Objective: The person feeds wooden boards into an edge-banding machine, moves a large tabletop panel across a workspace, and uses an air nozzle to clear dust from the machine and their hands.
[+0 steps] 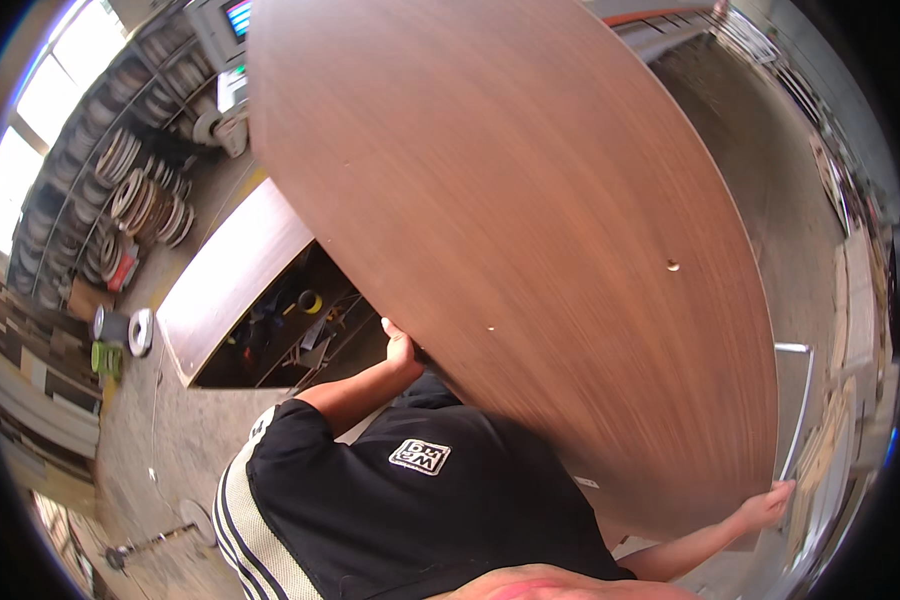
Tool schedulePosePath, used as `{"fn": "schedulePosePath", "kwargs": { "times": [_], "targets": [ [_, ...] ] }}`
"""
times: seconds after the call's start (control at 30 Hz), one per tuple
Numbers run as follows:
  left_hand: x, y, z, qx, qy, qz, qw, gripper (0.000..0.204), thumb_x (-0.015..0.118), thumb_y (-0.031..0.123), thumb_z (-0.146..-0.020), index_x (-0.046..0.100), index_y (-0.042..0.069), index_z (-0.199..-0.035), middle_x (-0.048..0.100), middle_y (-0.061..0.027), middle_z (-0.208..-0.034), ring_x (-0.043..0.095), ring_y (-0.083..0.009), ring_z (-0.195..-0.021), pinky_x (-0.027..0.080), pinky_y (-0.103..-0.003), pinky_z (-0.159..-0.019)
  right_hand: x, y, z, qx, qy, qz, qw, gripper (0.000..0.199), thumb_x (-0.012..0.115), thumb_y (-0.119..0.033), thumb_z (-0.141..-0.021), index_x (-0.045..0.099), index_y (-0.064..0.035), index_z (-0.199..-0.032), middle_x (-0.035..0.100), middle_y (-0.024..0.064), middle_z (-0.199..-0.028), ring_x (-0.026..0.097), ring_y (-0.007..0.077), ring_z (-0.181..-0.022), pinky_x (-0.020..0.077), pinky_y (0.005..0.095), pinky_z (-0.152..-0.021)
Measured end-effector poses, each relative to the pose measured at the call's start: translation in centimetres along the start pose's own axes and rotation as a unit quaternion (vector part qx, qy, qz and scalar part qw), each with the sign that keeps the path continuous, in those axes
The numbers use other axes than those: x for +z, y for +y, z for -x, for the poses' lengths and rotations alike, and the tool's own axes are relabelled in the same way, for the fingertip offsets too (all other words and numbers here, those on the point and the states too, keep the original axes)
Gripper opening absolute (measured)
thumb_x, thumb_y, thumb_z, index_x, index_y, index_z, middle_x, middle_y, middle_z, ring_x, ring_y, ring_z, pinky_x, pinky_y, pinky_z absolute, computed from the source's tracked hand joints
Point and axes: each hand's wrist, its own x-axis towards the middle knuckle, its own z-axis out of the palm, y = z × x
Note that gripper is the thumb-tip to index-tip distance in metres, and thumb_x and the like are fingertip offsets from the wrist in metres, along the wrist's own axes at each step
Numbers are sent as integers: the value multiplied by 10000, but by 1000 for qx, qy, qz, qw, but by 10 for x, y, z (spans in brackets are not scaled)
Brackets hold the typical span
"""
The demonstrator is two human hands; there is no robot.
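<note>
A large brown wood-grain panel tilts up in front of my body and fills the middle of the view. Small drilled holes dot its face, and a little pale label sits near its lower edge. My left hand grips the panel's left edge, thumb up, with most of its fingers hidden behind the board. Over at the lower right corner, my right hand is closed around the opposite edge; its fingertips are partly hidden.
Left of the panel stands an open cabinet with a pale top, holding tape and loose tools. Racks of edge-banding rolls line the left wall. Stacked boards lie at far left, more boards at right. A machine with a screen is behind.
</note>
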Motion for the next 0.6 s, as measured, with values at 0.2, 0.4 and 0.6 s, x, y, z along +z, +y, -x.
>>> {"fn": "schedulePosePath", "kwargs": {
  "times": [0.2,0.4,0.6],
  "targets": [
    [-136,51,46,69,59,175,981,982,253,865,-906,428,118,-1520,445,-73,-1573,385,-306,-1440,291,-475,-1221,119,-110,-3,-111,-158,-179,965,474,437,-251,-1088,526,15,-705,548,102,-699,499,233,-656,462,403,-707],
    [-235,95,101,81,178,285,938,888,290,816,-940,506,108,-1431,537,-63,-1470,470,-296,-1323,409,-492,-1119,251,-339,91,-184,-254,-309,898,409,541,-286,-1071,638,18,-815,547,-9,-673,505,97,-652,444,302,-611],
    [-370,77,109,83,263,349,896,936,255,822,-942,515,72,-1438,557,-41,-1464,559,-276,-1251,511,-446,-1044,328,-575,235,-449,-289,-331,778,229,612,-226,-946,718,-49,-846,677,109,-841,665,312,-815,532,390,-716]
  ]
}}
